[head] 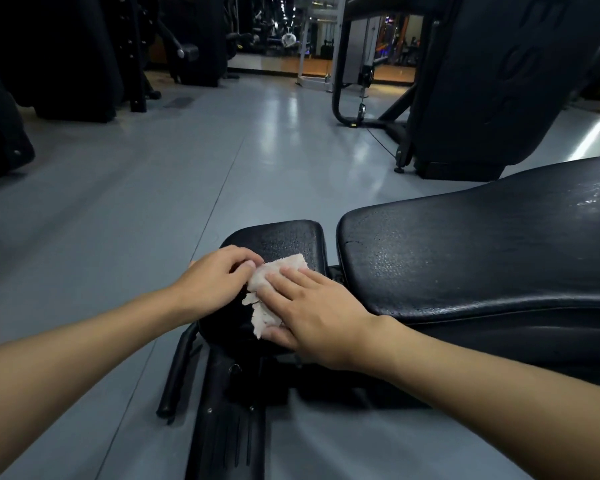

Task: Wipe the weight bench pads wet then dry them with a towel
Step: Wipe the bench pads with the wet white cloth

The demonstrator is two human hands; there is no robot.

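Head view: I see my right hand (309,317) pressed flat, fingers spread, on a crumpled pale pink towel (269,292) lying on the small black textured seat pad (284,239) of the bench. My left hand (212,284) rests just beside it, its grip narrow, fingertips pinching the towel's near-left edge. Right of a gap lies the long black vinyl back pad (465,258), with glistening wet streaks at its far right end. Grey gym floor (118,202) lies beneath.
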